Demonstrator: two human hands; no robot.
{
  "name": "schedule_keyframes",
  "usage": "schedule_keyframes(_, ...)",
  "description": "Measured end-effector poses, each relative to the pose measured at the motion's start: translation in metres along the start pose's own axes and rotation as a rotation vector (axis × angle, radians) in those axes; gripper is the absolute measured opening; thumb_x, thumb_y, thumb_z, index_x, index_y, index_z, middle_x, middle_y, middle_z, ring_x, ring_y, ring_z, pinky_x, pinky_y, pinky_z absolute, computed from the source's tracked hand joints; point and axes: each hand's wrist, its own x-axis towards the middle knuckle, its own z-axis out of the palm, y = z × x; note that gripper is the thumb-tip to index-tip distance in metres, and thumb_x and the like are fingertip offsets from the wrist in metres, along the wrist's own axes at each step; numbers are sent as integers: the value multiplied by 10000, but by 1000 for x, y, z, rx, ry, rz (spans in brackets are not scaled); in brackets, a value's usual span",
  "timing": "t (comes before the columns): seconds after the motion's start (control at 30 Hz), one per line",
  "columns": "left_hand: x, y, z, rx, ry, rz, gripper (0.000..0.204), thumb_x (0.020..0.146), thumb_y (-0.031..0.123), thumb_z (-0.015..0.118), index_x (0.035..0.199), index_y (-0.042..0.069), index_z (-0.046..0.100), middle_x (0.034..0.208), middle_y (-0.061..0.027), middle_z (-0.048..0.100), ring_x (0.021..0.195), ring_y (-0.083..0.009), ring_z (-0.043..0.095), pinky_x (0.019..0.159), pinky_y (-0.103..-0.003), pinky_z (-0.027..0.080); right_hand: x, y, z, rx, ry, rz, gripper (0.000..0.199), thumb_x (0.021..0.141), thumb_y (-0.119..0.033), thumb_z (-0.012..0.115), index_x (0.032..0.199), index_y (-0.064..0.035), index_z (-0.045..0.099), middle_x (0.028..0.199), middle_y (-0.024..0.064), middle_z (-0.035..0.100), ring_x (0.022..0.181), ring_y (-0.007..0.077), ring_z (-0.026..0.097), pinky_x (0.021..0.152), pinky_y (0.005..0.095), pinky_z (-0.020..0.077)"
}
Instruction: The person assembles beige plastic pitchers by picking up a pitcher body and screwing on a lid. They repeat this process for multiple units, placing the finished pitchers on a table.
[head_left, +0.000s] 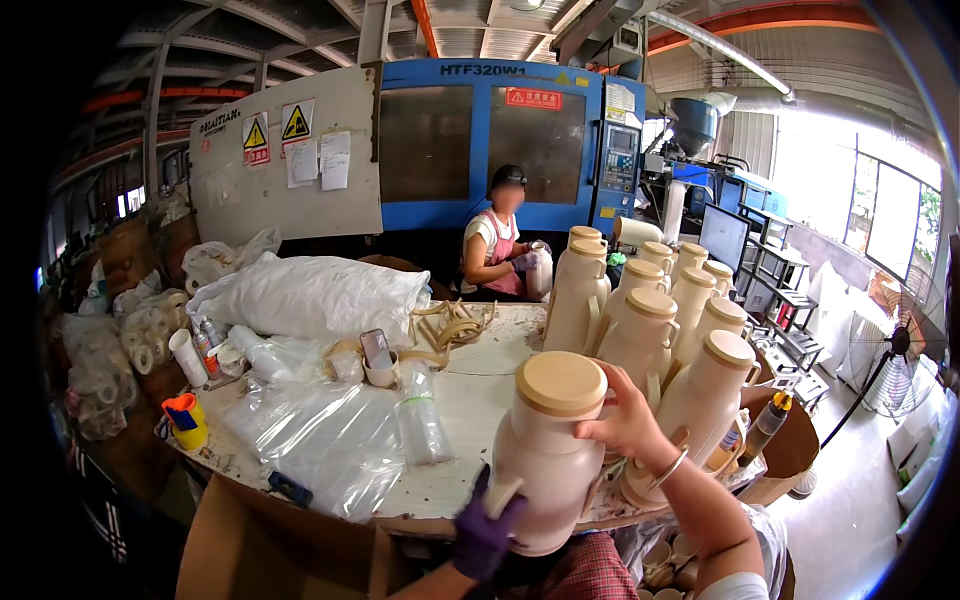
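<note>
A cream vacuum jug [545, 465] with a tan lid [561, 384] stands tilted slightly in front of me, at the table's near edge. My left hand [487, 528], in a purple glove, is closed on its lower left side, by a part that sticks out there. My bare right hand [632, 420] grips the jug's neck just under the lid, thumb in front; a bangle circles that wrist. Right beside it, several like jugs [636, 335] with lids and handles stand close together on the table.
Clear plastic bags [335, 440] lie at the left of the table [490, 385], before a big white sack [310, 290]. A phone [376, 350] rests in a small cup. Across the table a co-worker [490, 245] holds another jug. An open carton [270, 545] is at lower left.
</note>
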Motion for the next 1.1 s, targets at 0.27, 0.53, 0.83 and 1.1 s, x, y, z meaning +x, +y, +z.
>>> schedule_keyframes(0.27,-25,-20,156,7,-305,265,717,850,344,660,1381,-20,346,1007,-233,630,829,-363,645,700,-446,521,-12,-39,50,-916,484,-30,1115,567,-700,743,1311,57,405,960,161,483,866,303,514,727,393,444)
schedule_keyframes(0.53,-41,-13,92,-64,-212,346,653,818,288,702,1323,-17,421,1073,-213,623,968,-338,616,808,-437,492,-32,-69,74,-906,366,-180,1064,601,-537,789,1367,66,362,877,116,458,776,243,503,677,333,462)
schedule_keyframes(0.83,-66,0,33,176,-85,562,584,810,208,715,1296,-12,479,1122,-201,630,1070,-356,609,907,-433,466,-53,-100,91,-619,140,-191,860,717,-367,792,1367,30,390,945,103,548,810,231,593,651,328,502)
schedule_keyframes(1.1,45,-35,19,181,-170,761,732,793,150,732,1402,-26,366,1087,-259,631,863,-381,668,738,-421,543,-103,-18,61,-479,148,-165,779,786,-250,750,1405,-1,349,1361,278,353,1197,439,461,968,448,432)
